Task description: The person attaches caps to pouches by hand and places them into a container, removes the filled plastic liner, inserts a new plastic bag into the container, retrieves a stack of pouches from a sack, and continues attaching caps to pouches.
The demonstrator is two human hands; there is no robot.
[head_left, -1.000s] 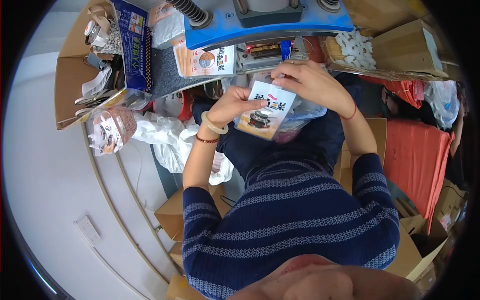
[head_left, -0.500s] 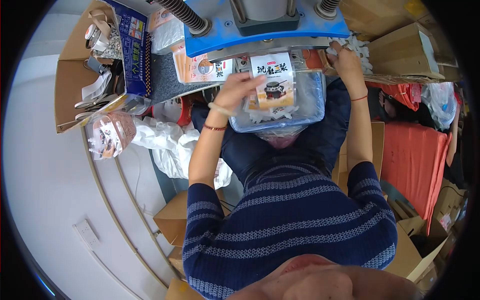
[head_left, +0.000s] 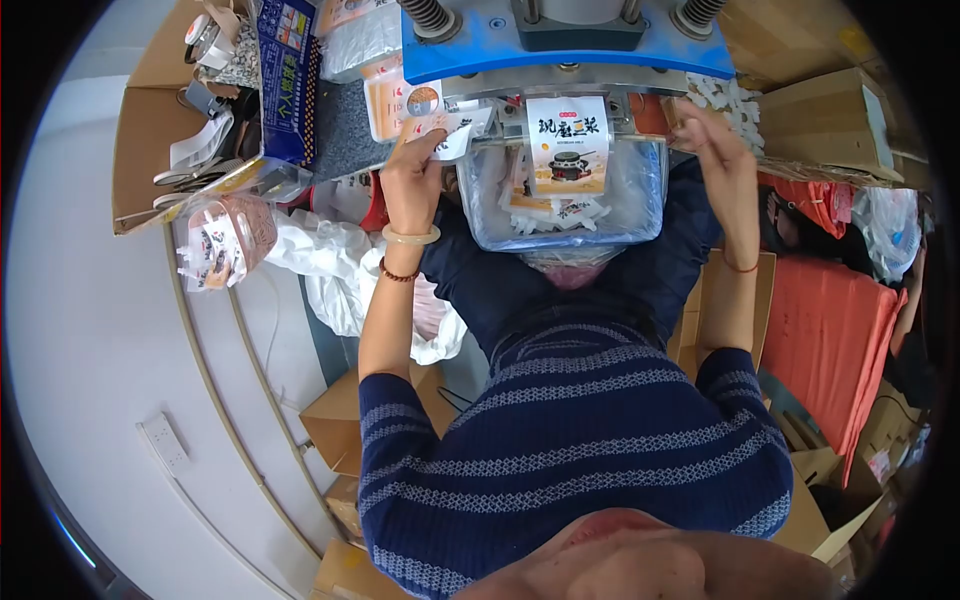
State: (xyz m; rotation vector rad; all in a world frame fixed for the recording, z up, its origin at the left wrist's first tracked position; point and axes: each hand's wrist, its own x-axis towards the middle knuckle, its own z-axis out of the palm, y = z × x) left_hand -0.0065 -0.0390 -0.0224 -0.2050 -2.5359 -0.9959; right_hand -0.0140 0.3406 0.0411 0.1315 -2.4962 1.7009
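My left hand (head_left: 412,185) pinches the edge of a printed pouch (head_left: 452,138), lifted at the left of the press. Close beside it, more flat pouches (head_left: 390,100) lie stacked on the grey work surface. Another pouch (head_left: 568,150), white with dark lettering and a pot picture, hangs at the front of the blue press (head_left: 565,55), over a bin lined with clear blue plastic (head_left: 635,215). Several pouches with white spouts lie in the bin. At the press's right end, my right hand (head_left: 718,145) is closed at the fingertips beside loose white spouts (head_left: 735,105); what it holds is too small to tell.
An open carton (head_left: 145,150) with assorted items and a blue printed box (head_left: 287,85) stand at the left. A bag of pouches (head_left: 228,240) hangs below. Cardboard boxes (head_left: 825,125) and a red padded panel (head_left: 830,340) are at the right.
My left hand has left the central pouch, moved left and picked up another pouch. My right hand has drawn back slightly from the spouts. The view has shifted a little.
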